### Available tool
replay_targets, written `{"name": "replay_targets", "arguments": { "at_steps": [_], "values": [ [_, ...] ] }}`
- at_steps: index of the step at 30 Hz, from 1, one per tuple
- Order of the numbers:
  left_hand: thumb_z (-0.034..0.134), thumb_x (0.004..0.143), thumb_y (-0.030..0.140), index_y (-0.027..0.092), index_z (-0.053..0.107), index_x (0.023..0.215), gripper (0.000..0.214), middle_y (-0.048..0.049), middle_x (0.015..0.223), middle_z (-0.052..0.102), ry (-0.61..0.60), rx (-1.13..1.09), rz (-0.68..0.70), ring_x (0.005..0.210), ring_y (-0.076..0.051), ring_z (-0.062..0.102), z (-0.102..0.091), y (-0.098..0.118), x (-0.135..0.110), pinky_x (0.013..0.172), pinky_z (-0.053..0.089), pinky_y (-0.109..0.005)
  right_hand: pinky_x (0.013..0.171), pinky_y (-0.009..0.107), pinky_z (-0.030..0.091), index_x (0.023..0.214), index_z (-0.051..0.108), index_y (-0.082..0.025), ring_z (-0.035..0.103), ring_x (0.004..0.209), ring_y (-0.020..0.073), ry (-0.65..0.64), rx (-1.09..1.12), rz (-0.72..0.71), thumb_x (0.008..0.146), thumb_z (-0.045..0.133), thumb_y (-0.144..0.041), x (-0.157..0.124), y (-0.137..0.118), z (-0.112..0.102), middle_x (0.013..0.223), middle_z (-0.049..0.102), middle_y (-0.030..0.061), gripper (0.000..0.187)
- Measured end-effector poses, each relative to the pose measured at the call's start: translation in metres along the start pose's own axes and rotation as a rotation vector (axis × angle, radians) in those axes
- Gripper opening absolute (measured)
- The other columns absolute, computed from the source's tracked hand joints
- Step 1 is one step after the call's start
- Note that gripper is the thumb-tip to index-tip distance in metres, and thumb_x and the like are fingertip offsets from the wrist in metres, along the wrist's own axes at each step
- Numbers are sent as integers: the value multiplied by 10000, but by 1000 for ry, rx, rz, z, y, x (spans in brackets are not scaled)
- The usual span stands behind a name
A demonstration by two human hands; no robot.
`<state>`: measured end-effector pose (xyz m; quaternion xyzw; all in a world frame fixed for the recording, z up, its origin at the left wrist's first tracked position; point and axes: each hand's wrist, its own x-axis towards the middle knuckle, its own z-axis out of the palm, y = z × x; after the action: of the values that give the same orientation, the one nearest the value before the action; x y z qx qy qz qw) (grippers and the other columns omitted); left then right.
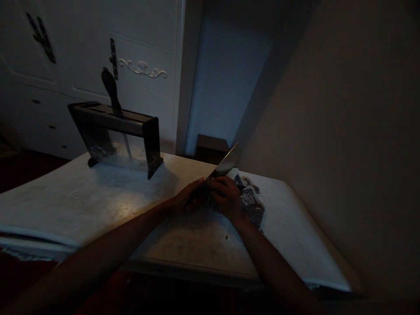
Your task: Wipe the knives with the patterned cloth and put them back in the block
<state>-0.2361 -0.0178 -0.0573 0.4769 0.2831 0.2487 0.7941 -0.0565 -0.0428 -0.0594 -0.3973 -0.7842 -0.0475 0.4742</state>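
Both my hands meet near the far middle of a pale table (pixel 98 201). My left hand (pixel 187 199) is closed around what looks like the handle of a broad knife (pixel 227 162), whose blade points up and away to the right. My right hand (pixel 226 197) is closed on a dark patterned cloth (pixel 252 203), pressed against the knife near the base of the blade. The cloth spreads out on the table to the right of my right hand. The room is dim and the fingers are hard to make out.
A dark knife block (pixel 131 127) with one handle (pixel 110 89) sticking up stands at the table's far left. White cabinet doors (pixel 82 52) with dark handles are behind it. A plain wall (pixel 344 131) runs along the right side. A small dark box (pixel 211 146) sits on the floor beyond the table.
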Motion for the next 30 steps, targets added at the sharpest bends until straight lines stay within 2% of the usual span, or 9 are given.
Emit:
{"name": "replay_targets", "arguments": {
  "at_steps": [4, 6, 8, 11, 13, 18, 20, 25, 30],
  "values": [
    [713, 688, 459, 180, 440, 748, 396, 94, 441, 350, 18, -4, 92, 296, -43, 264, 0, 4, -2, 275, 189, -162, 776, 366, 466, 798, 715, -213, 588, 830, 211, -31, -165, 52, 762, 607, -142, 1, 3, 0, 830, 639, 52, 135],
    [737, 658, 331, 188, 429, 781, 362, 110, 448, 341, 19, -3, 92, 298, -34, 247, -1, 4, -2, 280, 193, -151, 783, 364, 469, 823, 706, -211, 588, 837, 211, -6, -173, 92, 761, 586, -141, 1, 3, 0, 840, 639, 52, 152],
    [722, 661, 284, 194, 427, 799, 337, 120, 442, 322, 21, -1, 86, 297, -33, 235, -2, 3, -1, 278, 188, -146, 809, 362, 478, 910, 688, -205, 593, 873, 209, 64, -119, 139, 777, 551, -147, 2, 2, -1, 900, 645, 57, 199],
    [707, 667, 282, 191, 462, 859, 324, 122, 440, 329, 29, 29, 103, 297, -41, 246, -3, 0, 2, 278, 202, -153, 838, 365, 488, 1004, 638, -197, 597, 915, 209, 200, -49, 168, 807, 514, -168, 2, 0, -2, 958, 645, 64, 235],
    [711, 665, 299, 179, 491, 899, 342, 112, 451, 369, 33, 84, 127, 300, -46, 276, -2, -2, 4, 284, 225, -162, 834, 365, 497, 1052, 607, -201, 602, 924, 208, 241, -44, 137, 826, 522, -187, 1, 1, -3, 975, 645, 64, 242],
    [706, 660, 328, 137, 536, 930, 372, 64, 495, 479, 80, 238, 203, 321, -62, 368, 0, -5, 5, 312, 272, -179, 861, 370, 503, 1216, 563, -248, 586, 1031, 207, 88, -61, -142, 898, 518, -184, -4, 3, 0, 1101, 616, 84, 328],
    [702, 659, 322, 128, 544, 920, 362, 53, 510, 497, 98, 280, 229, 340, -69, 391, 2, -6, 5, 326, 281, -182, 855, 375, 499, 1251, 567, -259, 572, 1036, 212, 54, -113, -198, 906, 513, -172, -4, 4, 1, 1112, 603, 94, 359],
    [692, 684, 276, 113, 572, 854, 264, 41, 541, 497, 60, 344, 286, 402, -59, 395, 2, -6, 5, 377, 279, -180, 837, 381, 493, 1279, 589, -279, 563, 1019, 222, 72, -195, -78, 901, 512, -194, -3, 4, -1, 1090, 580, 96, 395],
    [693, 699, 321, 120, 565, 885, 302, 50, 560, 468, 66, 404, 228, 403, -65, 379, 1, -5, 5, 371, 273, -189, 832, 355, 487, 1260, 617, -274, 560, 968, 203, 221, -164, 40, 896, 494, -160, 2, 7, -7, 1036, 569, 85, 401]
  ]
}}
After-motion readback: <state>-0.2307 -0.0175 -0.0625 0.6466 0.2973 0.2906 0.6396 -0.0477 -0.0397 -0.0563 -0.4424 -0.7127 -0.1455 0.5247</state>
